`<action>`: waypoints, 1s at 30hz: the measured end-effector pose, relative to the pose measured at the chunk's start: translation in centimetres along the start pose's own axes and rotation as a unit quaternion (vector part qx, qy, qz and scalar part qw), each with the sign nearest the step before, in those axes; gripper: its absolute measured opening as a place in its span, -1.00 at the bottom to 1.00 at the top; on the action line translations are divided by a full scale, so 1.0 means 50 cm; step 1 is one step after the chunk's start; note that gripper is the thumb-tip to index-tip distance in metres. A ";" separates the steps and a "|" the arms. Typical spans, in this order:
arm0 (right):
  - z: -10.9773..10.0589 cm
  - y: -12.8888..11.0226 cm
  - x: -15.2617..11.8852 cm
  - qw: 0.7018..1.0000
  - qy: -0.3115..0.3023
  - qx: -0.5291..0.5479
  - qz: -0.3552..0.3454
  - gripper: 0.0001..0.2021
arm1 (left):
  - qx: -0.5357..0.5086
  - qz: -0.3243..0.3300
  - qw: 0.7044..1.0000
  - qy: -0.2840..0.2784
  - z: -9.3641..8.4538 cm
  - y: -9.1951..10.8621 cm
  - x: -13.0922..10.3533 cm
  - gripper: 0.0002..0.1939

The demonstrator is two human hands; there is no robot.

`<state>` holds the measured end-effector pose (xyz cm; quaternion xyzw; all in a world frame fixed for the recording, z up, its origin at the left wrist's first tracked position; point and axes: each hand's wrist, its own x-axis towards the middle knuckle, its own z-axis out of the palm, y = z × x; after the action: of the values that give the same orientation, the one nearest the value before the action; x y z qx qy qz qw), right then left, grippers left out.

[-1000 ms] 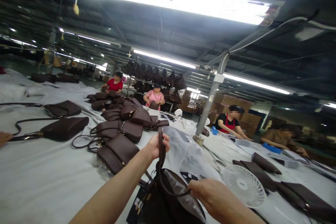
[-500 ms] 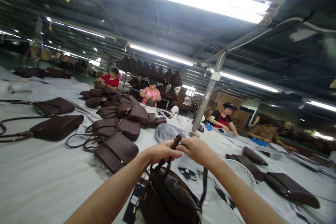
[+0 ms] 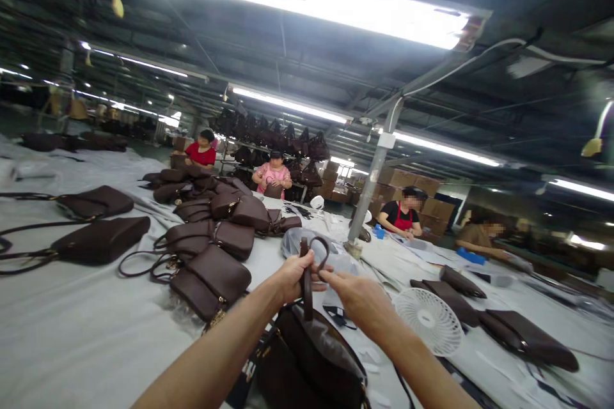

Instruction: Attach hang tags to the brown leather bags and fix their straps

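Note:
A dark brown handbag [image 3: 307, 364] stands upright at the bottom centre, its top open and clear plastic showing inside. Its strap [image 3: 306, 291] rises from the bag and bends into a loop above it. My left hand [image 3: 293, 278] is closed around the strap, thumb near its upper part. On the other side, my right hand [image 3: 357, 297] pinches the looped part of the strap at its fingertips. Black tags [image 3: 240, 380] lie against the left side of the bag, partly behind my left forearm.
A heap of brown handbags [image 3: 211, 268] covers the table [image 3: 96, 332] to the left. A white fan [image 3: 428, 321] stands close to my right forearm, with more brown bags [image 3: 527, 335] beyond. A metal post [image 3: 374, 185] rises behind crumpled plastic [image 3: 295, 243]. Several co-workers sit across the table.
The strap, earlier held taut between my hands with one side running down to the bag's right, now curls into a loop. My right hand has moved slightly lower.

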<state>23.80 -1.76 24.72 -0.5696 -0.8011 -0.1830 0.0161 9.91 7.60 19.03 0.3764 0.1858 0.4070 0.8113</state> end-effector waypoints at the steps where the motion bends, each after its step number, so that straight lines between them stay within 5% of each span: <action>1: 0.004 -0.019 0.006 1.000 -0.014 -0.002 -0.005 -0.48 | -0.014 0.001 1.000 0.002 0.008 -0.008 0.002 -0.73; 5: 0.014 -0.025 0.001 0.997 -0.024 0.069 -0.015 -0.59 | -0.053 0.047 0.997 0.042 -0.006 0.007 0.012 -0.71; 12: 0.008 0.089 -0.072 0.985 -0.049 0.166 0.013 -0.71 | -0.031 0.109 0.990 0.079 -0.095 0.097 0.000 -0.62; 18: -0.029 0.080 -0.012 0.996 -0.057 0.070 0.012 -0.71 | 0.128 0.043 0.990 -0.033 0.000 0.025 -0.015 -0.61; 21: -0.033 0.055 0.020 0.997 -0.053 0.053 0.036 -0.71 | 0.304 0.024 0.947 -0.096 0.037 -0.003 -0.018 -0.66; 23: -0.028 0.049 0.024 0.996 -0.052 0.053 0.048 -0.70 | 0.380 0.014 0.918 -0.117 0.039 -0.002 -0.019 -0.76; 30: -0.009 0.078 -0.007 0.993 -0.064 0.093 0.047 -0.65 | 0.441 -0.026 0.887 -0.135 0.015 0.044 -0.025 -0.74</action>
<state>27.41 -1.11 26.12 -0.6132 -0.7864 -0.0702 0.0265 8.50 7.09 21.19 0.7417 0.2442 0.2067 0.5895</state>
